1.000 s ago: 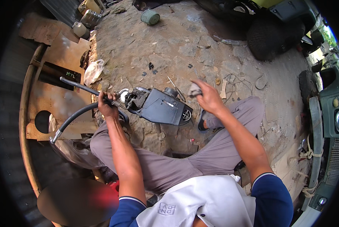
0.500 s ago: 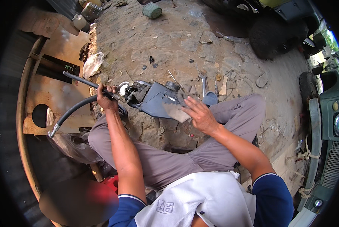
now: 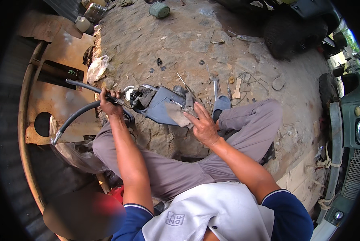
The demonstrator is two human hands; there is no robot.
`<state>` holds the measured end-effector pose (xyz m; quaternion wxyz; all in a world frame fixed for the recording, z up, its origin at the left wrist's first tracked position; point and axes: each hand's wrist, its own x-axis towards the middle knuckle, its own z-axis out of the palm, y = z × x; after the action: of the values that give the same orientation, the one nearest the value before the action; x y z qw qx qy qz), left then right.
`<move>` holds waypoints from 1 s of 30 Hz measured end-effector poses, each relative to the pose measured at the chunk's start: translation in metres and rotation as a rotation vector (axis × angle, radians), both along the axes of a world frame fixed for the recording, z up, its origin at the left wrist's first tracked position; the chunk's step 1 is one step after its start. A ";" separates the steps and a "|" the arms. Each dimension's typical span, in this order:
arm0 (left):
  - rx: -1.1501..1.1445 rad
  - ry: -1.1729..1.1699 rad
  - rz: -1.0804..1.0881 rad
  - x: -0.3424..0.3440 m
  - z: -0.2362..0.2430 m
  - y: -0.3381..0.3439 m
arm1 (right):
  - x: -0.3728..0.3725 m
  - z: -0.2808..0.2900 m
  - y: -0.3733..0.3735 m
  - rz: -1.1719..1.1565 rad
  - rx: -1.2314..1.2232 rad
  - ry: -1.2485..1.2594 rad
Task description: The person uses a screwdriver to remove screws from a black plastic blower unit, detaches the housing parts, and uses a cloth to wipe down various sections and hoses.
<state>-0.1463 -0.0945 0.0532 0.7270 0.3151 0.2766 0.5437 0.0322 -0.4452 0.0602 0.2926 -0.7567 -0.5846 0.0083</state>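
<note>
Floor (image 3: 184, 44): room stretching away at your twelve!
Rusty panel (image 3: 73, 102): edge at ten.
Wrench (image 3: 215, 86): obstacle, around one.
Dark box (image 3: 158, 108): your eleven.
Left fingers (image 3: 112, 94): clamped on hoses (image 3: 79, 115)!
Right fingers (image 3: 201, 113): touching rag (image 3: 174, 114); can't tell if gripping.

Grey rag (image 3: 176, 114) hiding part of dark case (image 3: 159, 107).

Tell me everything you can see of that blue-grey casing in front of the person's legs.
The blue-grey casing is boxy, with a broad, smooth face that looks like hard plastic or painted metal. It sits slanted, its left end toward the left hand. That end shows dark, rough-looking material. A rounded dark part stands at its far edge. A grey-brown cloth under the right hand's fingers covers its right end.
</note>
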 end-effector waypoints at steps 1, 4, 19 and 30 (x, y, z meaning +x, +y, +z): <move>-0.004 -0.031 -0.005 0.002 0.001 -0.002 | 0.000 -0.005 -0.010 -0.038 -0.007 0.042; -0.050 -0.038 -0.006 0.009 0.010 -0.012 | 0.015 -0.029 -0.038 -0.248 -0.025 0.229; -0.067 -0.107 0.072 0.004 -0.011 -0.002 | 0.028 0.015 0.108 0.144 -0.111 0.128; -0.051 0.062 0.063 0.030 0.005 -0.032 | 0.053 0.074 0.042 -0.024 -0.336 0.269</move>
<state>-0.1162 -0.1262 0.0584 0.7087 0.3040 0.3225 0.5490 0.0848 -0.4034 0.1339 0.2379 -0.7937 -0.5218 0.2029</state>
